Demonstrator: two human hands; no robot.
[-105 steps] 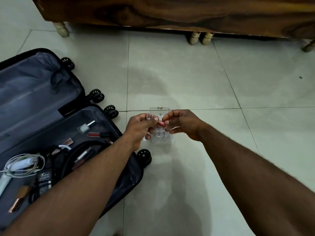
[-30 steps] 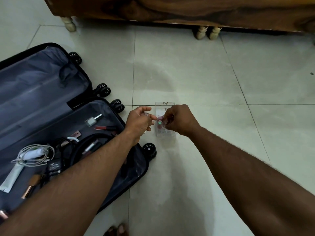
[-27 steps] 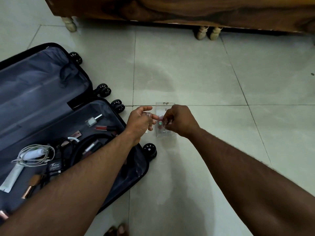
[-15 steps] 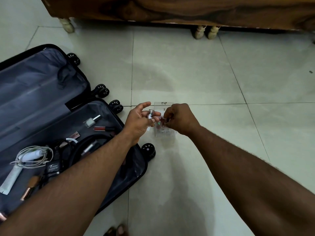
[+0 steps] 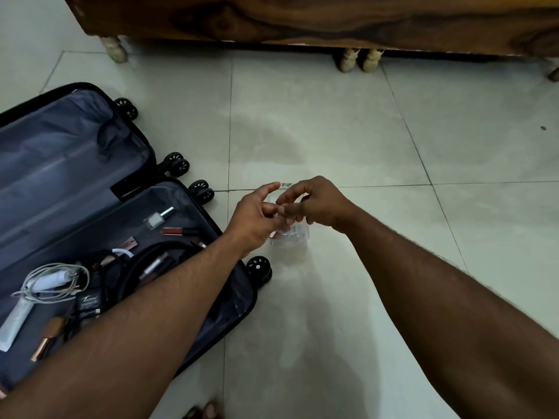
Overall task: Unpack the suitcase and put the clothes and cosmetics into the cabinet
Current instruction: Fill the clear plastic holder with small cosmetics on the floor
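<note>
Pale tiled floor (image 5: 332, 122), with a dark wooden cabinet (image 5: 302, 19) on turned feet along its far edge. The open suitcase (image 5: 90, 207) lies flat at left, its long axis running toward upper left; a red lip-gloss tube (image 5: 178, 231) inside lies roughly left to right. A clear plastic organizer (image 5: 292, 235) stands on the floor just beside the suitcase. My left hand (image 5: 254, 219) and right hand (image 5: 317, 204) meet above it, fingers loosely curled and touching; whether they pinch anything I cannot tell.
</note>
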